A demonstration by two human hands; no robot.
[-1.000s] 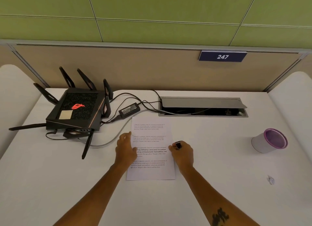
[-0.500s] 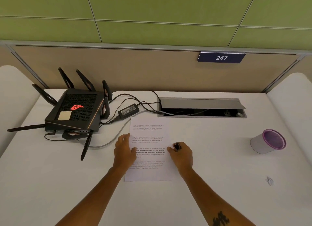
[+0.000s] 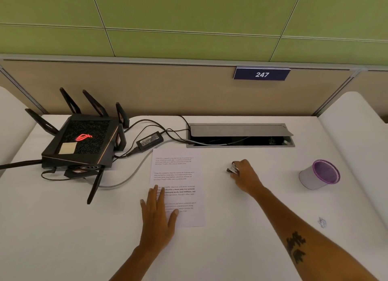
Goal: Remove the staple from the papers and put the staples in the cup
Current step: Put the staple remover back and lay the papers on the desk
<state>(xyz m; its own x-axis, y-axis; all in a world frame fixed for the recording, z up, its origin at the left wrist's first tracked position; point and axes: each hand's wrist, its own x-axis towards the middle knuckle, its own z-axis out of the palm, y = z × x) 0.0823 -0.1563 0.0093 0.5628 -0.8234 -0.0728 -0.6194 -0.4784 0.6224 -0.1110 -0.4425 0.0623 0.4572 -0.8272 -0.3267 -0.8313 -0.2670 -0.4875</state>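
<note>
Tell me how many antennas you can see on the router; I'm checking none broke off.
7 on the router: three along the back, two on the left, one at the right, one at the front. Another may be hidden.

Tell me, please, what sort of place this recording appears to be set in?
Probably an office workstation: a white desk against a partition bearing a number plate reading 247, a cable hatch set into the desktop, and a router.
</note>
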